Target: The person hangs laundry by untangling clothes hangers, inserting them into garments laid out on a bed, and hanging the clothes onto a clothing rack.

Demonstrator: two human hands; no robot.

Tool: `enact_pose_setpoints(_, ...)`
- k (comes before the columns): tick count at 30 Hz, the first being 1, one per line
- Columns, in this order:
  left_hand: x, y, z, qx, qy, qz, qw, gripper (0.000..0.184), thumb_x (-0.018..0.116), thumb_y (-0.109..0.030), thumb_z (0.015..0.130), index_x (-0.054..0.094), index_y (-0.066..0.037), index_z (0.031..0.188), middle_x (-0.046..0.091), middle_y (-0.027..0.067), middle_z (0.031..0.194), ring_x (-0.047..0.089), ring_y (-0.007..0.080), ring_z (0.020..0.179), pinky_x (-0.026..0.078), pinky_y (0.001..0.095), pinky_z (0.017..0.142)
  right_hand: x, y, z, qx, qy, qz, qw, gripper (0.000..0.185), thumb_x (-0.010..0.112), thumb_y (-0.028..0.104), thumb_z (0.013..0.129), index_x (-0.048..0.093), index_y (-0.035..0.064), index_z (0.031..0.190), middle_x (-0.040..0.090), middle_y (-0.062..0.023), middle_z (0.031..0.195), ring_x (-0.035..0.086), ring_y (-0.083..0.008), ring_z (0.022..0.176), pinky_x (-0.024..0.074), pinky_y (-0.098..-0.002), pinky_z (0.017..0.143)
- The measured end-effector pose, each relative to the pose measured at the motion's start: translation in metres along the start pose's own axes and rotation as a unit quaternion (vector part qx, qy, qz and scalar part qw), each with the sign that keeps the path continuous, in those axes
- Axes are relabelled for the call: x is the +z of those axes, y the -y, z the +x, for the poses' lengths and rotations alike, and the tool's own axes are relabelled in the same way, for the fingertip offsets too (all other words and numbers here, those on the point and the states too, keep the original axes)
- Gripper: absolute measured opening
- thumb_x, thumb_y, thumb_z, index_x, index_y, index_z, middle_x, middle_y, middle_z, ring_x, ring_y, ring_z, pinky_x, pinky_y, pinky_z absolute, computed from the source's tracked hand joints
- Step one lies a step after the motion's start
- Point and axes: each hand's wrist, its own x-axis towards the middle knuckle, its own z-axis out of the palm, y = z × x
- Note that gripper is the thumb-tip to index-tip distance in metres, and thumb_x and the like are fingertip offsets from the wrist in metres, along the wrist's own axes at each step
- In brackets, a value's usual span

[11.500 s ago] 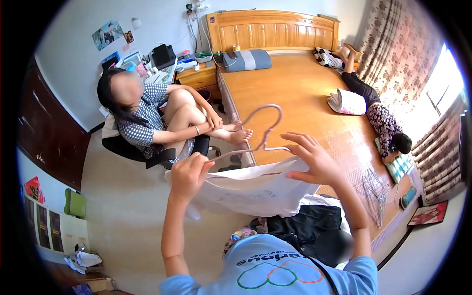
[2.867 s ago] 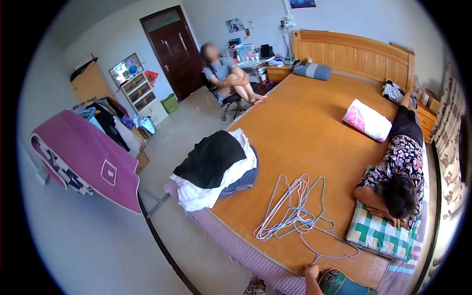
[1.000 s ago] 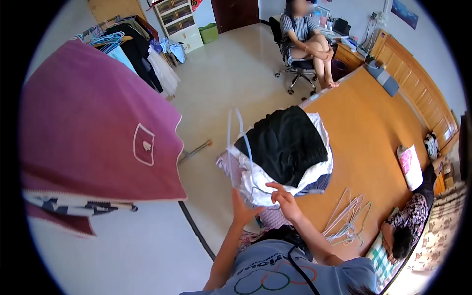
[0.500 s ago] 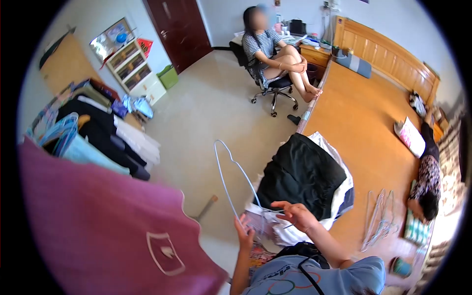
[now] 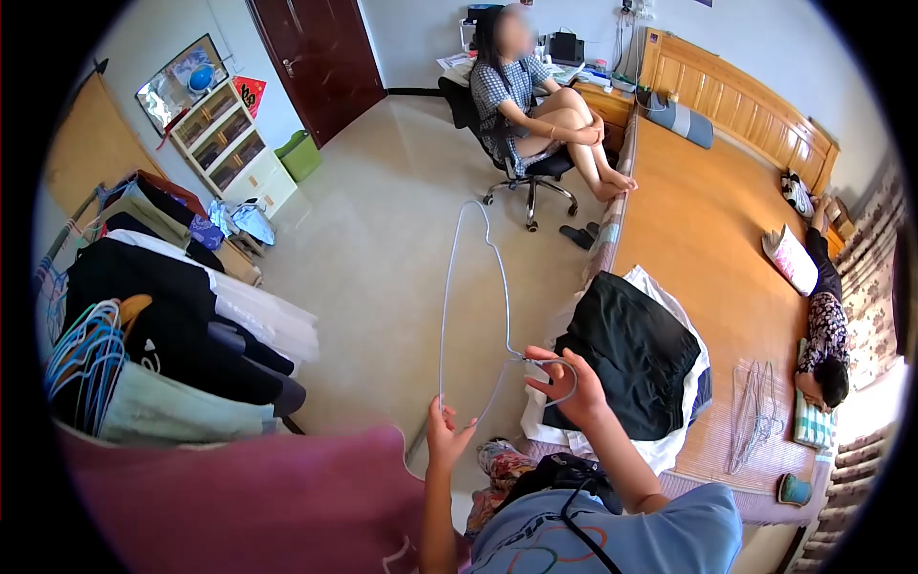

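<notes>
A pale blue wire hanger is held up in front of me, over the floor. My left hand pinches the wire at its lower left end. My right hand closes around the neck beside the hook, which curves over the palm. No garment is on this hanger. To the right of my hands, a stack of folded clothes lies on the bed's edge, with black shorts on top and white fabric beneath. Maroon fabric fills the lower left, near my left forearm.
Several wire hangers lie on the wooden bed. One person sits in a swivel chair with feet on the bed's edge; another person lies along its far side. A loaded clothes rack stands at left.
The hanger has turned more upright, and my right hand has shifted up toward its hook. My view has swung, so the maroon fabric sits lower and more of the clothes rack shows.
</notes>
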Motion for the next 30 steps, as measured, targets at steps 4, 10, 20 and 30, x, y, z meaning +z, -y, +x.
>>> enact_pose_setpoints(4, 0.004, 0.015, 0.038, -0.051, -0.01, -0.07, 0.996, 0.071, 0.072, -0.003, 0.053, 0.034, -0.003, 0.113, 0.04, 0.0003, 0.074, 0.034, 0.0043, 0.05, 0.032, 0.0158, 0.044, -0.001, -0.022, 0.049, 0.01, 0.005, 0.1, 0.995, 0.063, 0.021, 0.056, 0.079, 0.058, 0.0047, 0.074, 0.045, -0.0087, 0.115, 0.029, -0.0237, 0.114, 0.0187, -0.0488, 0.092)
enact_pose_setpoints(10, 0.01, -0.006, 0.126, -0.049, -0.007, -0.105, 0.993, 0.07, 0.07, -0.005, 0.056, 0.031, 0.001, 0.114, 0.04, 0.0011, 0.078, 0.038, 0.0052, 0.056, 0.036, 0.0168, 0.048, -0.008, -0.06, 0.132, -0.021, 0.029, -0.245, 0.969, 0.043, 0.054, 0.023, 0.072, 0.048, 0.002, 0.108, 0.032, -0.0157, 0.121, 0.025, -0.0261, 0.116, 0.0198, -0.0349, 0.095)
enact_pose_setpoints(20, 0.076, -0.076, 0.253, 0.116, 0.278, -0.106, 0.948, 0.067, 0.061, -0.005, 0.062, 0.025, 0.004, 0.117, 0.048, 0.0099, 0.086, 0.053, 0.019, 0.072, 0.045, 0.027, 0.061, -0.012, 0.01, 0.21, -0.123, 0.056, -0.2, 0.971, 0.062, 0.059, 0.018, 0.071, 0.03, 0.0008, 0.122, 0.024, -0.0096, 0.126, 0.026, -0.0199, 0.116, 0.0262, -0.0331, 0.093)
enact_pose_setpoints(30, 0.25, -0.108, 0.308, 0.282, 0.669, -0.117, 0.678, 0.074, 0.052, -0.024, 0.073, 0.008, 0.004, 0.125, 0.029, 0.0236, 0.12, 0.038, 0.0338, 0.107, 0.036, 0.0359, 0.083, -0.109, 0.083, 0.177, -0.339, -0.223, -0.053, 0.912, 0.068, 0.062, 0.013, 0.062, 0.03, 0.0022, 0.121, 0.008, -0.0045, 0.132, 0.036, -0.0184, 0.105, 0.0327, -0.0304, 0.085)
